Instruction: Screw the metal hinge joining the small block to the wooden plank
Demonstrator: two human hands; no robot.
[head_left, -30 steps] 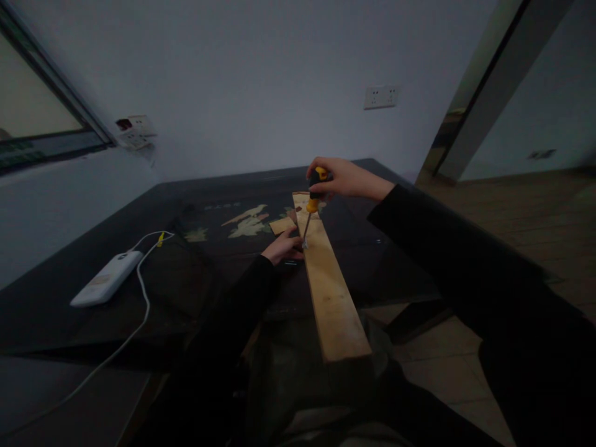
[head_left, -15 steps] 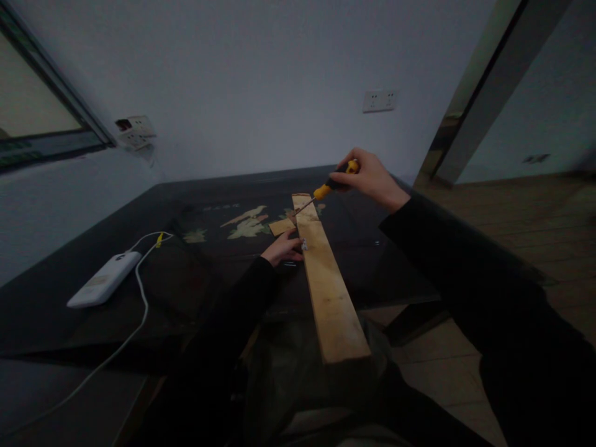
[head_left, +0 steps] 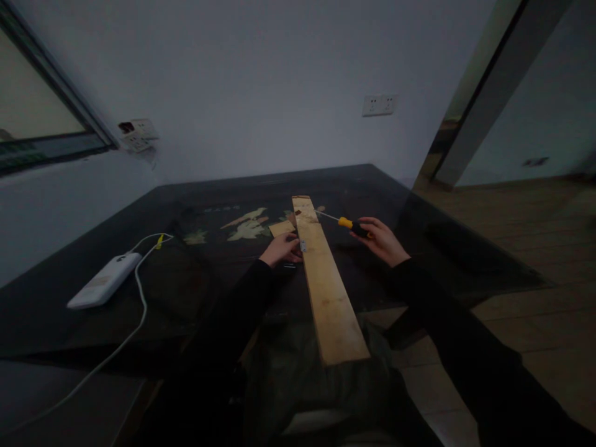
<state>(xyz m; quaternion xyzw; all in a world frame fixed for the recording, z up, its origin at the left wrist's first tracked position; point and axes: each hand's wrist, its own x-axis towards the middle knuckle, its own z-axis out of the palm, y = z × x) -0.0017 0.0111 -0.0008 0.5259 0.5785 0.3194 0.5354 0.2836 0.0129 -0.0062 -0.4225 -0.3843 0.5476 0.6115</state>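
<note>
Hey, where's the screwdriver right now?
In the head view, the screwdriver is right of centre, in the right hand, its shaft pointing left toward the far end of the board.

Right grip holds screwdriver beside wooden plank; left grip at plank edge.

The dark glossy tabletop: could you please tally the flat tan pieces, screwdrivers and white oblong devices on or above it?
Flat tan pieces: 2 (long wooden plank, small tan square)
Yellow-and-black screwdriver: 1
White oblong device: 1
Total: 4
</note>
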